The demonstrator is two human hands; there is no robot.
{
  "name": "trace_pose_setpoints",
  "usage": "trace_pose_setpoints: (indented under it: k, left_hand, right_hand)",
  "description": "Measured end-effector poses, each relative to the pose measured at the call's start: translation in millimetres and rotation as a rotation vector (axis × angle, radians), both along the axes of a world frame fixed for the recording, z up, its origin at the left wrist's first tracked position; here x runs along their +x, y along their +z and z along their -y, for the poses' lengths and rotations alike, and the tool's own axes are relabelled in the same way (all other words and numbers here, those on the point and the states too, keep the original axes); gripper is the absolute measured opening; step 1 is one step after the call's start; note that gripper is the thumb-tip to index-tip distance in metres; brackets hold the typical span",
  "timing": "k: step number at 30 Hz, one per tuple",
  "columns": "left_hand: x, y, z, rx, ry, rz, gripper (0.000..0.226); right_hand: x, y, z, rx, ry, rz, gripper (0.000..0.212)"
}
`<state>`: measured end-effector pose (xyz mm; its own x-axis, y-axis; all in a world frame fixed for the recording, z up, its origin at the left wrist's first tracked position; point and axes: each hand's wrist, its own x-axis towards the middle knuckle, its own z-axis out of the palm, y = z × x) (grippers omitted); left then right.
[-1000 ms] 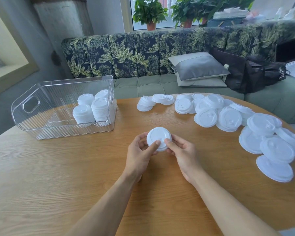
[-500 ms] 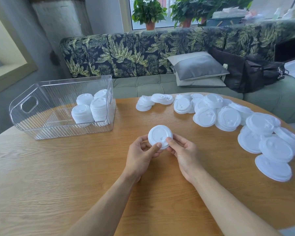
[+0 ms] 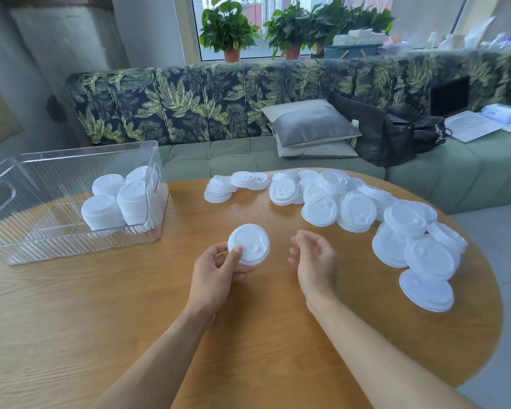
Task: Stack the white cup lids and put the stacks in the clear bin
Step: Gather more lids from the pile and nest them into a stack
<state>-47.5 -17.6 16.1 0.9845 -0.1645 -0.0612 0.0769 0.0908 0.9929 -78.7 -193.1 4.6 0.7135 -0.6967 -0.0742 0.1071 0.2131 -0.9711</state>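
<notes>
Stacking under way: four stacks of white lids [image 3: 104,212] standing in clear bin [image 3: 71,246] at desk [image 3: 71,320] left; many loose lids [image 3: 357,211] spread over far and right side. Left hand [image 3: 216,273] gripping small lid stack [image 3: 249,244] between thumb and fingers, above desk centre. Right hand [image 3: 314,258] empty, loosely curled, just beside stack, not touching.
</notes>
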Motion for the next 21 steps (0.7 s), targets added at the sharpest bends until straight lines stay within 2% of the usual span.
trace_pose_setpoints:
  k: [4, 8, 14, 16, 19, 21]
  left_hand:
    - [4.5, -0.1, 17.2, -0.015, -0.023, -0.031, 0.020]
    - [7.8, -1.2, 39.7, -0.012, -0.067, -0.054, 0.020]
    - [15.5, -4.2, 52.9, 0.012, -0.092, -0.061, 0.021]
    - [17.3, -4.2, 52.5, 0.017, -0.090, -0.062, 0.021]
    - [16.2, -4.0, 51.8, 0.021, -0.094, -0.060, 0.021]
    - [15.2, -3.5, 51.4, 0.020, -0.098, -0.057, 0.020]
  right_hand:
    - [5.7, 2.5, 34.3, -0.064, -0.123, -0.037, 0.015]
    - [16.0, 3.8, 57.9, -0.207, -0.139, -0.125, 0.023]
    - [30.5, 1.4, 83.0, -0.855, -0.080, -0.238, 0.059]
    - [37.8, 1.5, 89.3, -0.977, -0.077, -0.305, 0.075]
    - [47.0, -1.8, 92.4, -1.019, -0.056, -0.384, 0.089]
    - [52.1, -5.5, 91.4, -1.000, -0.060, -0.403, 0.089]
